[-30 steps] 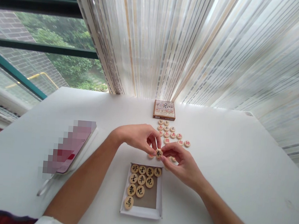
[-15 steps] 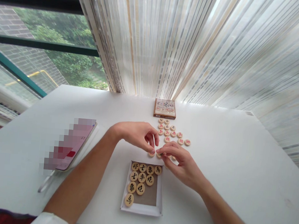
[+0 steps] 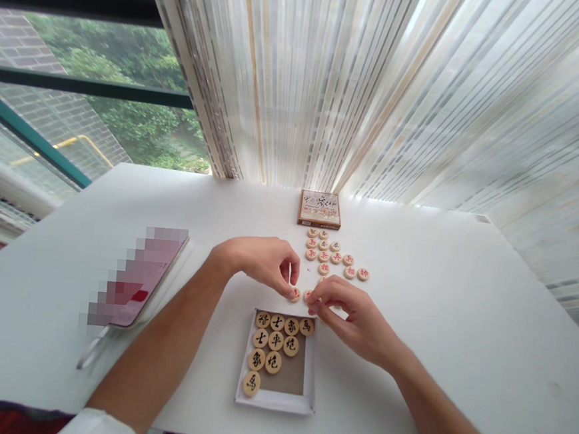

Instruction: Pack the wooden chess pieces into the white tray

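My left hand (image 3: 270, 266) is closed with curled fingers, thumb and fingertips at the edge of a red-marked Chinese chess piece (image 3: 296, 296) on the table. Just right of it, my right hand (image 3: 345, 305) has its fingertips pinched at another red-marked piece (image 3: 308, 295), which they partly cover. More pieces lie half hidden behind the right hand. Nearer to me is a shallow white box tray (image 3: 310, 366) with a brown bottom. Round wooden pieces with black characters, such as a corner piece (image 3: 252, 383), fill its left side and far row.
Beyond my hands, several red- and black-marked pieces (image 3: 335, 257) lie in loose rows. Behind them is the printed Chinese chess box (image 3: 320, 209). A phone or tablet (image 3: 149, 279), partly pixelated, lies at the left on the white table (image 3: 439, 289). A striped curtain (image 3: 300, 77) hangs behind.
The small dark-marked thing that showed between my right fingertips is no longer visible. Both hands have shifted only slightly, and the red-marked piece under my right fingertips shows more plainly.
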Demonstrator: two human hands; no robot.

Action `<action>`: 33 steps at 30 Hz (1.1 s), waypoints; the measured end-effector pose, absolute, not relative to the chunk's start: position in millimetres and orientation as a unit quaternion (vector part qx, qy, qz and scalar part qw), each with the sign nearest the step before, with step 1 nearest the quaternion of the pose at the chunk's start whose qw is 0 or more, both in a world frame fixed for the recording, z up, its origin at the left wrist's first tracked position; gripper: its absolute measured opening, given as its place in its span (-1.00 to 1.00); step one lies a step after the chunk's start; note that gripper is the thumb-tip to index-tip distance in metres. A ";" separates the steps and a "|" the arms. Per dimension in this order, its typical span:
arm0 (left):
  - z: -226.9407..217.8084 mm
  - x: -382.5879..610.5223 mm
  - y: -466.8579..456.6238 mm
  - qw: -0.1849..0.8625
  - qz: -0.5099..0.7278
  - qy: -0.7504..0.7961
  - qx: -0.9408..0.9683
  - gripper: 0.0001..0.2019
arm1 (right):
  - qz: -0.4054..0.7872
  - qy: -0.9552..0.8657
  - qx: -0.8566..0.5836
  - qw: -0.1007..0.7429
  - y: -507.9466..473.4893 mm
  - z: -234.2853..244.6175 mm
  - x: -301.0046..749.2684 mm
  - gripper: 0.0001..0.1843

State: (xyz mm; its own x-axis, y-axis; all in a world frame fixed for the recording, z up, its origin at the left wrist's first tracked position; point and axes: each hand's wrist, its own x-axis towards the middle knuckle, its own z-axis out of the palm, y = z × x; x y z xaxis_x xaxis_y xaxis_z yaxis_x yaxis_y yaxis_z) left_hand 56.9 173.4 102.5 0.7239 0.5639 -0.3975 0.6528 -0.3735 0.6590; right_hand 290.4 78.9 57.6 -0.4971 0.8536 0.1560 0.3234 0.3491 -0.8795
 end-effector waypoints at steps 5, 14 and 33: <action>108.9 64.9 163.1 0.450 -0.040 0.345 0.823 -0.72 | 0.438 -0.718 -0.399 0.366 81.1 52.6 289.6 -0.83; 97.3 52.3 131.5 0.440 0.000 0.355 0.825 -0.77 | 0.448 -0.712 -0.395 0.370 78.8 50.2 285.4 -0.86; 50.8 19.5 99.0 0.396 0.131 0.381 0.825 -0.77 | 0.455 -0.775 -0.362 0.249 69.3 61.5 291.3 -0.75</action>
